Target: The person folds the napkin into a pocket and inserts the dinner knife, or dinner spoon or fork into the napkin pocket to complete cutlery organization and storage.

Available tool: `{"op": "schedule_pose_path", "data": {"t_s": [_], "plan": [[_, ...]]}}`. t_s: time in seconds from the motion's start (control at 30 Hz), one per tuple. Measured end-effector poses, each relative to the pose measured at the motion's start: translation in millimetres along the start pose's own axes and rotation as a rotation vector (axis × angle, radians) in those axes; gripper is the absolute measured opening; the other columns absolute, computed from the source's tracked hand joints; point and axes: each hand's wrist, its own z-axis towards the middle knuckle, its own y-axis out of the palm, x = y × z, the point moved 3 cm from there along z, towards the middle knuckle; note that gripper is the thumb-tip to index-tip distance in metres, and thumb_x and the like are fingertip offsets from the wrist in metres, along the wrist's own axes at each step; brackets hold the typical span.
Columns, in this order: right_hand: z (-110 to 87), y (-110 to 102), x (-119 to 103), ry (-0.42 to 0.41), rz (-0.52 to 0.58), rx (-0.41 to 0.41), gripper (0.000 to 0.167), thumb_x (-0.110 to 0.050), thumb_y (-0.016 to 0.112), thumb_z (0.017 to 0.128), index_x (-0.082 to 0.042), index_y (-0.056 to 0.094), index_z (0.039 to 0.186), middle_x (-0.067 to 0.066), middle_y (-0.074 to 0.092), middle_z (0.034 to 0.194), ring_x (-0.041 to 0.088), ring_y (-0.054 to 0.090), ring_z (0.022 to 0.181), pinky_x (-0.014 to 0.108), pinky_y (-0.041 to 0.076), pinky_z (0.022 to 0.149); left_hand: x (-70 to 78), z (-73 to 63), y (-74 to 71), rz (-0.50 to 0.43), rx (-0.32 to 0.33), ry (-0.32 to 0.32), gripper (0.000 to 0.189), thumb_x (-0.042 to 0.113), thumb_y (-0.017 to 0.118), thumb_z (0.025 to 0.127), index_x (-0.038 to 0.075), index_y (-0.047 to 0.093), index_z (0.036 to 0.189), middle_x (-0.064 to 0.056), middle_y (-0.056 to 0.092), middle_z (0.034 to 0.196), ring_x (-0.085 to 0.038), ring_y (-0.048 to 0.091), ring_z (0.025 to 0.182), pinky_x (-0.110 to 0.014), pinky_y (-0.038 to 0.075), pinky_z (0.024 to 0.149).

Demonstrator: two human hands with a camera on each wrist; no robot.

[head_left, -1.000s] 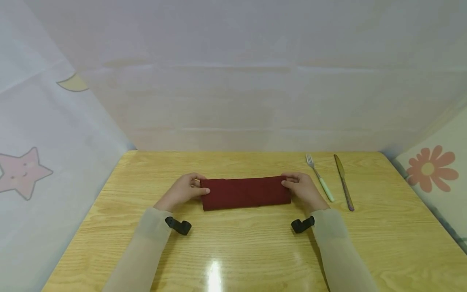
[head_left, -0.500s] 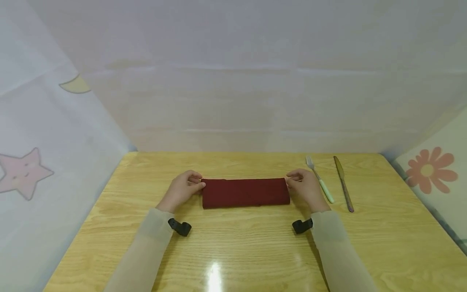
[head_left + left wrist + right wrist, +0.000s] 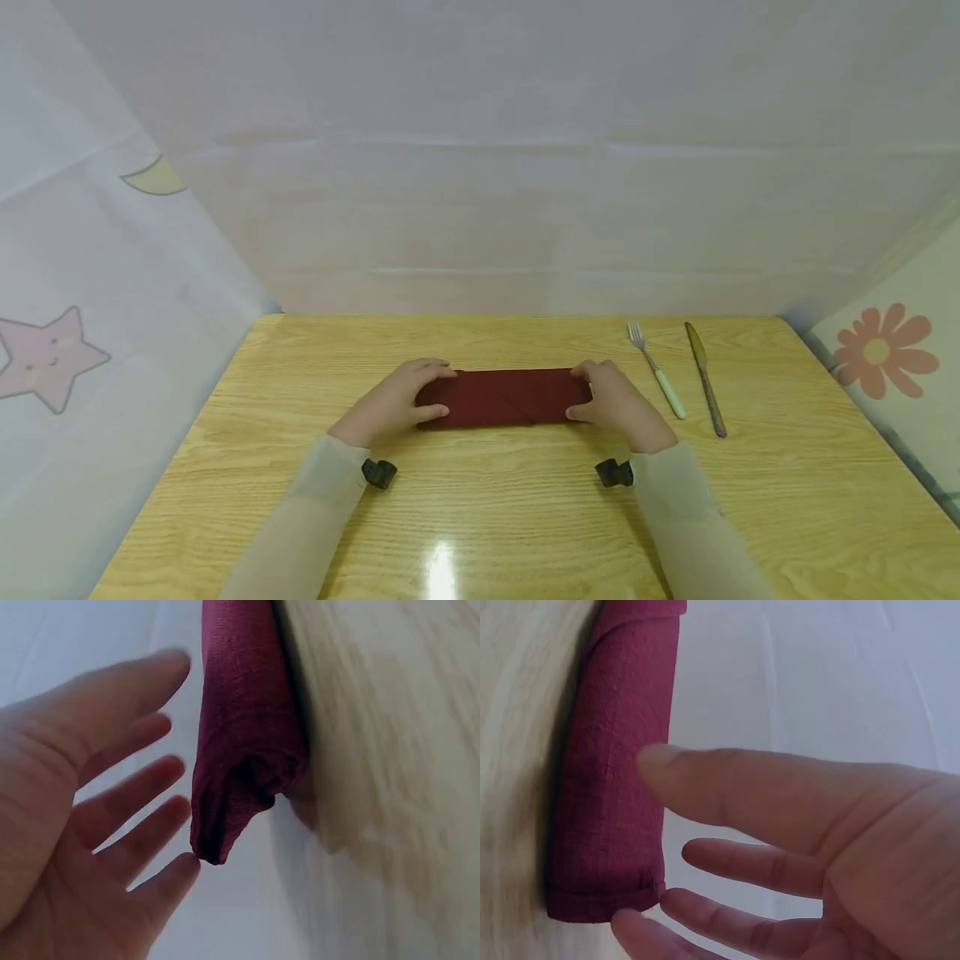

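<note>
A dark red cloth (image 3: pixel 510 398), folded into a long flat roll, lies crosswise on the wooden table. In the left wrist view the roll's end (image 3: pixel 240 780) shows loose layers inside. My left hand (image 3: pixel 397 402) hovers at its left end, thumb and fingers apart; the little fingertip is right at the cloth's corner. Over the right end, my right hand (image 3: pixel 617 404) spreads its thumb on the near side and its fingers toward the far edge. The right wrist view shows relaxed fingers beside the cloth (image 3: pixel 615 787), with the thumb (image 3: pixel 727 780) overlapping it.
Right of the right hand lie a fork with a pale green handle (image 3: pixel 667 390) and a knife (image 3: pixel 703 375). A pale sheet (image 3: pixel 480 208) hangs behind the wooden table (image 3: pixel 487 500) and along both sides.
Both hands let go of the cloth's upper corners, then came inward over its two ends, thumbs now lower and fingers spread wider. The cloth has stayed nearly in place, now flat on the table.
</note>
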Motion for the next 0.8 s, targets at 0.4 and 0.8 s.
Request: {"op": "schedule_pose_path", "data": {"t_s": [0.4, 0.8], "plan": [[10.7, 18, 8, -0.01, -0.034, 0.043, 0.064, -0.002, 0.077, 0.086, 0.002, 0.05, 0.144, 0.026, 0.053, 0.125, 0.04, 0.057, 0.115, 0.053, 0.05, 0.097, 4.3, -7.2, 6.3, 0.098, -0.091, -0.026, 0.052, 0.028, 0.072, 0.096, 0.015, 0.057, 0.145, -0.019, 0.042, 0.156, -0.04, 0.038, 0.143, -0.053, 0.037, 0.113], [19.8, 13, 27, -0.025, 0.097, 0.181, 0.053, -0.006, 0.069, 0.094, 0.004, 0.049, 0.143, 0.027, 0.06, 0.123, 0.038, 0.062, 0.108, 0.05, 0.054, 0.087, 21.3, -4.2, 17.2, 0.169, -0.109, -0.036, 0.048, 0.039, 0.077, 0.09, 0.021, 0.067, 0.134, -0.012, 0.055, 0.129, -0.033, 0.051, 0.114, -0.043, 0.052, 0.092]]}}
